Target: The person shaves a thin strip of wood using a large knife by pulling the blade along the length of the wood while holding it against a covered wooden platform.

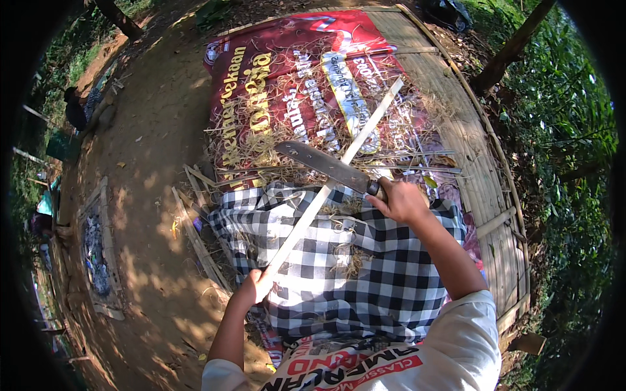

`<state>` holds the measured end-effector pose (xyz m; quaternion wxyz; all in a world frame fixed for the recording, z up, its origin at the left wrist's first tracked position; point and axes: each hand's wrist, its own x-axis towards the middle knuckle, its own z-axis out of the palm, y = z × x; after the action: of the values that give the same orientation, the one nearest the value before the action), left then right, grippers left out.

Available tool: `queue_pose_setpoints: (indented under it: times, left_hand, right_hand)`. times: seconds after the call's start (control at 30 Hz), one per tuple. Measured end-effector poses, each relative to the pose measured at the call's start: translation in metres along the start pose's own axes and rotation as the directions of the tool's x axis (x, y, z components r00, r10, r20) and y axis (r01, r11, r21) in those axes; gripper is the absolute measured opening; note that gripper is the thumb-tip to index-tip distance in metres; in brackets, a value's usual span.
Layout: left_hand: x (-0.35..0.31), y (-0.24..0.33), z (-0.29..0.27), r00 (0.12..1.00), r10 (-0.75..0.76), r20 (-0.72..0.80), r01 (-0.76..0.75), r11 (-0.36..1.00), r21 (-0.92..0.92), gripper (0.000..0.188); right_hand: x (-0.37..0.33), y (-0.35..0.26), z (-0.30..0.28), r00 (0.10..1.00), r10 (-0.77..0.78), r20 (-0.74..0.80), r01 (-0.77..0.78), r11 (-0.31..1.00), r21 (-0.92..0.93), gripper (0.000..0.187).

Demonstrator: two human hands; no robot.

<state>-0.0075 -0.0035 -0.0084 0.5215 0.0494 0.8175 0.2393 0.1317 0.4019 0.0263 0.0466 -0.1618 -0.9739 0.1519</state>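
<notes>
My right hand is closed round the dark handle of a machete, whose broad blade points to the upper left. The blade crosses a long pale bamboo strip and appears to touch it near its middle. At the strip's near end, my left hand grips it; the far end slants up to the right over a red banner. A black and white checked cloth covers my lap, with curled shavings on it.
Shavings litter the red printed banner, spread over a bamboo-slat platform. Bamboo pieces lie at the platform's left edge. A framed pit of ash-like bits is in the dirt ground at left. Green plants grow at right.
</notes>
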Motion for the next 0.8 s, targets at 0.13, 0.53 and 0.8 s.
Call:
queue_pose_setpoints:
  times: [0.13, 0.53, 0.8]
  left_hand:
    - [-0.008, 0.026, -0.001, 0.998, -0.055, 0.009, 0.055, 0.998, 0.007, 0.058]
    - [-0.018, 0.035, -0.002, 1.0, -0.031, 0.007, 0.03, 0.999, 0.04, 0.057]
    - [0.002, -0.015, -0.005, 0.991, 0.136, 0.004, -0.136, 0.987, 0.08, 0.054]
  right_hand:
    - [-0.008, 0.019, -0.002, 0.997, -0.066, -0.033, 0.062, 0.993, -0.101, 0.048]
    - [-0.003, 0.035, -0.005, 0.979, -0.189, -0.072, 0.172, 0.965, -0.196, 0.046]
    - [0.004, 0.089, -0.02, 0.947, 0.118, -0.297, -0.184, 0.962, -0.204, 0.046]
